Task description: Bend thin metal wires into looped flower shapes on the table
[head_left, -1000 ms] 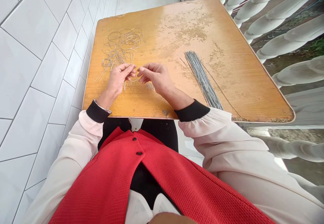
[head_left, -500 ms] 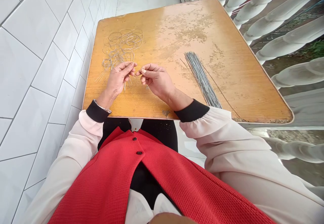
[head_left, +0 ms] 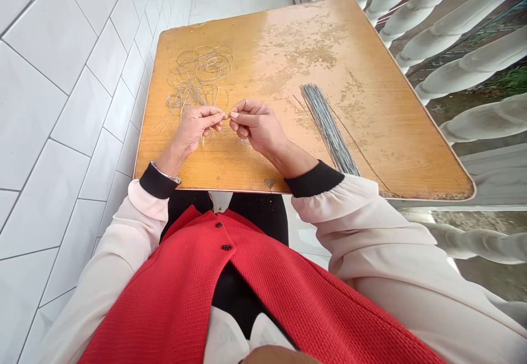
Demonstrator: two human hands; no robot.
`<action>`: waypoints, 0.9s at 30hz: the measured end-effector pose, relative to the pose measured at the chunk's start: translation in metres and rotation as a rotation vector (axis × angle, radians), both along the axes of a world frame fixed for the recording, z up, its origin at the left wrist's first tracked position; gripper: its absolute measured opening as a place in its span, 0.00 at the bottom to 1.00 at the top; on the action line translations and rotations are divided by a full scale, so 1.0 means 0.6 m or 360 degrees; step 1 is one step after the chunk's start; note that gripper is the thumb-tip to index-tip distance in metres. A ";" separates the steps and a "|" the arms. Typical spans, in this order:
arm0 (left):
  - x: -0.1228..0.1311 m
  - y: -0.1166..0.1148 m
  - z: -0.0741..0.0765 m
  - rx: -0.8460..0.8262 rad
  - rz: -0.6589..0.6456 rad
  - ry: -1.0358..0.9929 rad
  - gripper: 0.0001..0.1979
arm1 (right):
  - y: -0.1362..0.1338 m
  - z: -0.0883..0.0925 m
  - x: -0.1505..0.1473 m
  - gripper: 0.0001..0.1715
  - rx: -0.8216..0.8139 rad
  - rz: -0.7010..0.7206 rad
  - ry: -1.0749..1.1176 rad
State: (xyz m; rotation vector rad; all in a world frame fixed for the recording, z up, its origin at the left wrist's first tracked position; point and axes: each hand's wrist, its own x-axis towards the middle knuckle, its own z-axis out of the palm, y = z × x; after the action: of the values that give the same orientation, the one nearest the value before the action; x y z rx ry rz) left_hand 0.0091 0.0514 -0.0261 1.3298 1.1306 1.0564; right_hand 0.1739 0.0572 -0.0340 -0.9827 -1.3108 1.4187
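My left hand point(head_left: 195, 130) and my right hand point(head_left: 257, 126) hover over an orange-brown wooden table top point(head_left: 382, 117), their fingertips meeting near the middle. Thin wire ends poke out below my left hand, which pinches a thin silver wire point(head_left: 203, 140). My right thumb and forefinger close on it at the tip of my left hand. Just behind my left hand lies a tangle of looped silver wire point(head_left: 197, 73). To the right of my right hand, a bundle of straight grey wires point(head_left: 327, 128) lies on the table.
A small patch of fine debris point(head_left: 242, 141) lies under my hands. White floor tiles point(head_left: 69, 106) run along the table's left side. White balusters point(head_left: 465, 40) stand beyond its right side. The table's near edge point(head_left: 214, 190) sits against my lap.
My right hand has moved left, and its fingertips now meet those of my left hand. My left hand has barely moved. The wire tangle and the grey bundle stay in place.
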 end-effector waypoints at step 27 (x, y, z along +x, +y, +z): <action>-0.004 -0.001 -0.003 -0.0116 0.0050 0.0064 0.08 | 0.010 -0.034 -0.002 0.08 0.0238 -0.0251 -0.0240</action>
State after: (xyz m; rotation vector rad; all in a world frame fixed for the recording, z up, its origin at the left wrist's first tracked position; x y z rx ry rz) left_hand 0.0067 0.0508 -0.0276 1.2843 1.2126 1.0058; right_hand 0.1724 0.0629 -0.0543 -1.0831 -1.3952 1.1290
